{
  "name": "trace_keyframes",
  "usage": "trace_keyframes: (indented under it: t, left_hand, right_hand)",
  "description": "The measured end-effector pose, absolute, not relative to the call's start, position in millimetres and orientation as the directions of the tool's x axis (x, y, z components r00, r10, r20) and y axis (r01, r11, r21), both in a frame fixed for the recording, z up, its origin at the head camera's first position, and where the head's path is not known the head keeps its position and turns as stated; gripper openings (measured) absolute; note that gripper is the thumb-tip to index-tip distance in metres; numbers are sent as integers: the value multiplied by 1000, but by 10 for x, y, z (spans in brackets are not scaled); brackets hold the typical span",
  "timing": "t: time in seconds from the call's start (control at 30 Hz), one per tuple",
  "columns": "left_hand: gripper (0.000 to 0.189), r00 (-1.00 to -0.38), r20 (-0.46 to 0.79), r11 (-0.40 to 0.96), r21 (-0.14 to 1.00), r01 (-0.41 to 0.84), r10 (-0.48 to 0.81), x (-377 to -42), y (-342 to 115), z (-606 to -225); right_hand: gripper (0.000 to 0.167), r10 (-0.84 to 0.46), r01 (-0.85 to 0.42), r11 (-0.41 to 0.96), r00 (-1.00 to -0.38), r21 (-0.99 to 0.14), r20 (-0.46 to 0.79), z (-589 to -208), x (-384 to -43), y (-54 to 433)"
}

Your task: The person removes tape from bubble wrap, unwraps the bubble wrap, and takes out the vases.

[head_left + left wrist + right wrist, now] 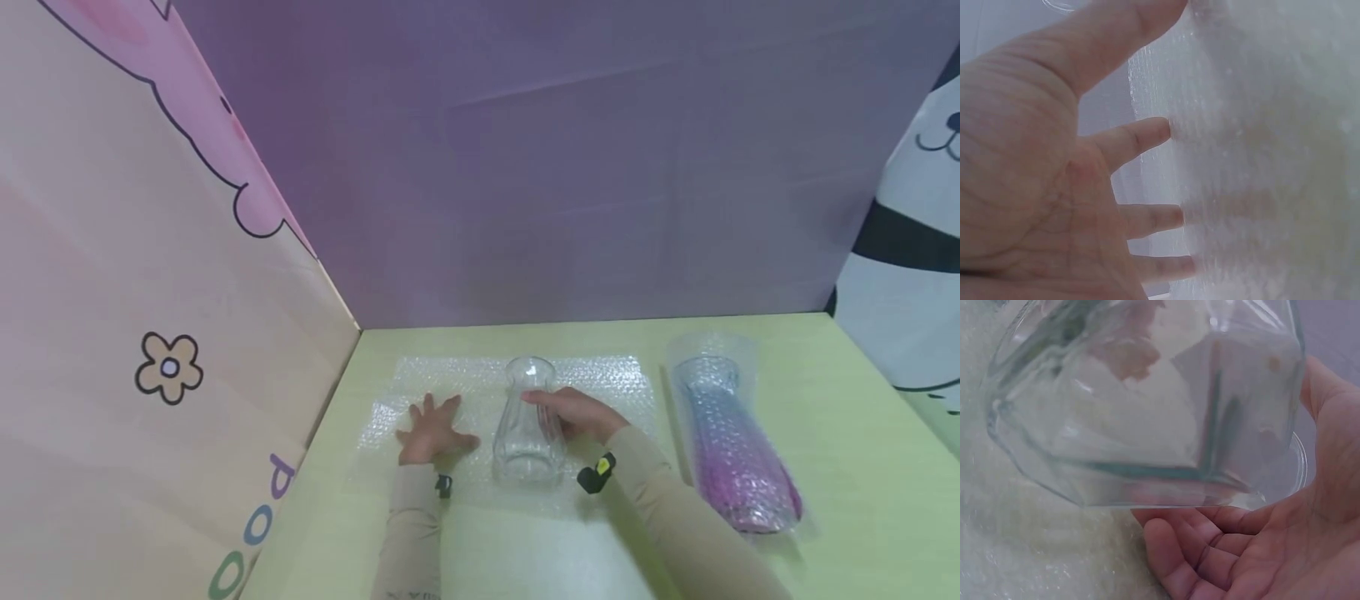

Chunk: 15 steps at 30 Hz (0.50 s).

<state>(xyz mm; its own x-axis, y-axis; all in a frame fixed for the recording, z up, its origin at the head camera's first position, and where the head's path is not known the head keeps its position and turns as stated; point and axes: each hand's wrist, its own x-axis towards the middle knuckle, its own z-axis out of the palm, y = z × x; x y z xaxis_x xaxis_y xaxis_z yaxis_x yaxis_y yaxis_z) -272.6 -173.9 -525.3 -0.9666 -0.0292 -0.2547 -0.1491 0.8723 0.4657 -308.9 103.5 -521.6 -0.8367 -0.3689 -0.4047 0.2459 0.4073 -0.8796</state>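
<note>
A clear glass vase with a flared rim and a wider base lies over a sheet of bubble wrap, its mouth toward the back. My right hand grips its narrower upper part from the right, thumb across the top; the right wrist view shows the faceted glass close up with fingers curled beneath. On the left part of the sheet my left hand rests with spread, straight fingers. In the left wrist view these fingertips touch the bubble wrap.
To the right lies another vase, blue shading to pink, wrapped in bubble wrap. The pale yellow table meets a purple backdrop behind and a printed panel on the left.
</note>
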Motion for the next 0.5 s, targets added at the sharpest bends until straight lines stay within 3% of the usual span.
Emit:
trace_keyframes:
  t: [0.2,0.5]
  left_hand:
    - [91,-969,-248,870,473,-139,-20,-2721,-1754,-5252]
    - [89,-969,-248,857,496,-141,-16,-2678,-1745,-5202]
  right_hand:
    - [51,-431,247,322,-821,-914,-374,-5290,-3118,1057]
    - [53,-474,198,306,-817,-931,-329,-5306,-3095,1116]
